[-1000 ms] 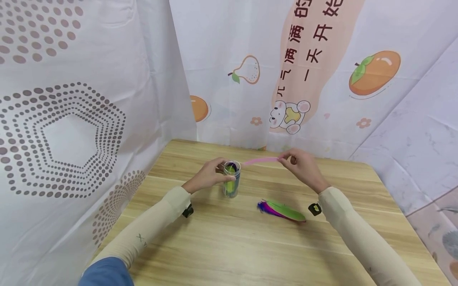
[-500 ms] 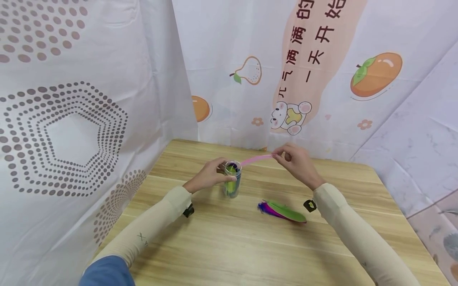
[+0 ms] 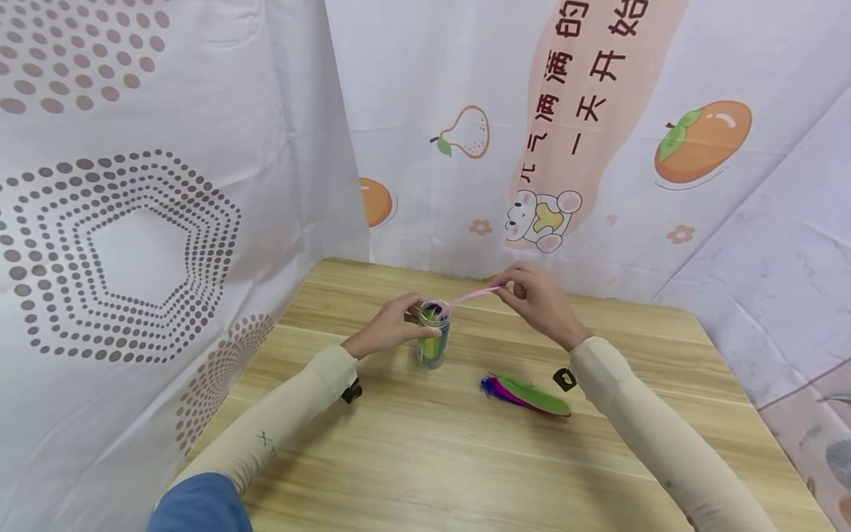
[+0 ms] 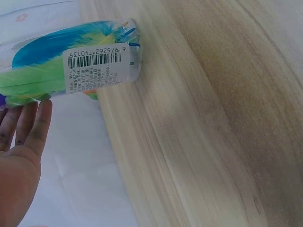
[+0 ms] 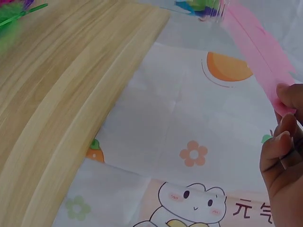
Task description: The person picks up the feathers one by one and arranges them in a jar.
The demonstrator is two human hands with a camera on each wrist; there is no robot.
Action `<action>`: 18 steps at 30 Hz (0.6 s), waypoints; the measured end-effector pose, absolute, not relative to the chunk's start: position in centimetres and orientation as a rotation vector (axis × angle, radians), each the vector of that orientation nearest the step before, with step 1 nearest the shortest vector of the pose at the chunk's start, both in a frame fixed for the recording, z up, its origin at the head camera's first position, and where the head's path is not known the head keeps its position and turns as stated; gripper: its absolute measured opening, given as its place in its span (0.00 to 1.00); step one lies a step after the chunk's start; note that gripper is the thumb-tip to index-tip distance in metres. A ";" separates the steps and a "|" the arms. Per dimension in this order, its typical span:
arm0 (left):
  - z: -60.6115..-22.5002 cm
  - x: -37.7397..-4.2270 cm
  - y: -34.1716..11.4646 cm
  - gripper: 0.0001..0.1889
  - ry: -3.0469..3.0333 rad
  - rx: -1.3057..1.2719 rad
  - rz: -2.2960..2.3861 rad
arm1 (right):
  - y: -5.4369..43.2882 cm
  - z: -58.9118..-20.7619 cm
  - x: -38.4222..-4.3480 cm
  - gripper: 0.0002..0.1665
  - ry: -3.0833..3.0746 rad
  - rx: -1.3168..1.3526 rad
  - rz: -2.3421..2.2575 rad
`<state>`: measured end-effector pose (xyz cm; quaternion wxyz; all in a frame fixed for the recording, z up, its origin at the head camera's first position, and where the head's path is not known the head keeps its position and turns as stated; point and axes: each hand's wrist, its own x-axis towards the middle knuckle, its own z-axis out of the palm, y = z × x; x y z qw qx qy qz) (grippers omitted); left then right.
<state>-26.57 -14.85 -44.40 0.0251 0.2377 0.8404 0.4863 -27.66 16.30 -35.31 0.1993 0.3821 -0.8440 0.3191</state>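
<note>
A clear jar (image 3: pixel 433 353) stands upright on the wooden table, with blue, green and yellow feathers (image 4: pixel 42 52) showing through its wall. My left hand (image 3: pixel 387 326) grips the jar from the left, thumb on the near side. In the left wrist view a white barcode label (image 4: pixel 97 66) shows on the jar. My right hand (image 3: pixel 537 301) pinches a pink feather (image 5: pixel 260 49) by one end, between thumb and fingertips. The feather's other end reaches the jar's open mouth in the head view.
A small pile of green, magenta and blue feathers (image 3: pixel 528 395) lies on the table (image 3: pixel 425 451), right of the jar and nearer to me. Printed white curtains (image 3: pixel 412 148) stand close behind the table and along its left side.
My right hand has moved left with the pink feather, whose far end has gone from beside the jar to its mouth. My left hand stays on the jar.
</note>
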 end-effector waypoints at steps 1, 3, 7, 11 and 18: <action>-44.4 -26.6 -14.9 0.26 2.594 0.730 1.507 | 16.1 -35.3 -27.7 0.05 -2.361 1.080 0.903; -44.3 -26.6 -14.9 0.26 2.585 0.722 1.513 | 15.7 -35.4 -27.8 0.05 -2.363 1.102 0.908; -44.4 -26.7 -15.0 0.26 2.586 0.711 1.515 | 14.7 -35.7 -28.0 0.06 -2.369 1.149 0.894; -44.4 -26.9 -14.9 0.26 2.587 0.722 1.524 | 13.9 -36.2 -28.3 0.08 -2.370 1.179 0.859; -44.7 -26.8 -14.8 0.28 2.561 0.719 1.548 | 12.8 -36.9 -28.1 0.06 -2.398 1.229 0.839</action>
